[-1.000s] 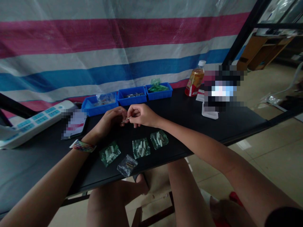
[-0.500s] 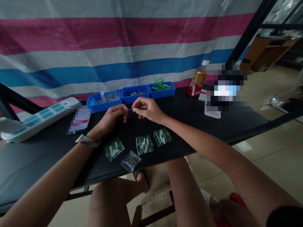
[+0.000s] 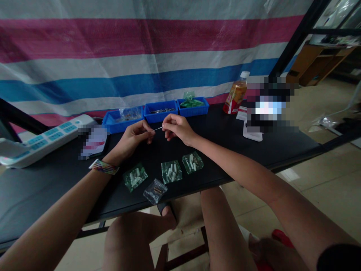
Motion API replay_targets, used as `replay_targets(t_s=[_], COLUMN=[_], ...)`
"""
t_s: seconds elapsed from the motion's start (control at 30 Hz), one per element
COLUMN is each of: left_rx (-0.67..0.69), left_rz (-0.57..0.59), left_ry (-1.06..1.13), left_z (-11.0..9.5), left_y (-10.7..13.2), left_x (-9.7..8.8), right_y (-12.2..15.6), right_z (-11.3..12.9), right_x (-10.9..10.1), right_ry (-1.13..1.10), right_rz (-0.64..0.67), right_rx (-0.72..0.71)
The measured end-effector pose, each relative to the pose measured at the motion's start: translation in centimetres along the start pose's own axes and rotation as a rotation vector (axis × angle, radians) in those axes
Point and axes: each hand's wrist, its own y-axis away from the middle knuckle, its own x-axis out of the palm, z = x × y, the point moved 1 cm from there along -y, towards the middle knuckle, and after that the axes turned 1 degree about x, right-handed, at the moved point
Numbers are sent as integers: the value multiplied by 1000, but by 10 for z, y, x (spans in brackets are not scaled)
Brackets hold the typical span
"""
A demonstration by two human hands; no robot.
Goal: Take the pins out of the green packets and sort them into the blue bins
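Observation:
A thin, light metal pin (image 3: pixel 158 128) spans the gap between my hands above the black table. My left hand (image 3: pixel 136 136) pinches one end between thumb and fingertips. The other end is at the fingertips of my right hand (image 3: pixel 178 130), also closed in a pinch. Just behind them are three blue bins: the left bin (image 3: pixel 113 127) holds clear plastic bags, the middle bin (image 3: pixel 160 117) thin metal pieces, the right bin (image 3: pixel 194 110) green bags. Nearer me lie small green bags (image 3: pixel 172 172) with white and metal pieces, and a clear bag (image 3: pixel 155 191) with brownish pieces.
A white power strip (image 3: pixel 53 137) and a phone (image 3: pixel 95 142) lie on the left of the black table (image 3: pixel 225 150). To the right stand a drink bottle (image 3: pixel 236 93) and a white tray-like item (image 3: pixel 252 131). A striped tarp (image 3: pixel 141 67) hangs behind.
My right hand has moved slightly right, away from my left hand, so more of the pin shows between them. The bags and bins stay in place.

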Motion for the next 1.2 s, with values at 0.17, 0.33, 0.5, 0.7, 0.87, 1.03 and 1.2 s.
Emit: replay_targets(t_s=[0.17,0.33,0.5,0.7,0.87,1.03,1.2], left_rx=[-80,-143,-133,-69,-49,-77,-100], left_rz=[34,24,2,16,11,20,-37], left_ry=[5,103,68,-17,-48,72,217], left_z=[4,9,6,4,9,15,21], left_y=[-2,-6,-4,-3,-4,-6,-11], left_x=[-3,-7,-5,-4,-9,-12,-15], right_y=[-3,-3,2,-2,-5,-13,-23], right_z=[-4,-6,-2,-7,-13,-10,0], right_x=[0,0,2,0,2,-2,-20], right_ry=[37,86,180,146,35,-23,-19], right_rz=[-33,-14,7,-36,-19,-67,-195], right_rx=[-64,-139,-154,-133,-12,-22,-60])
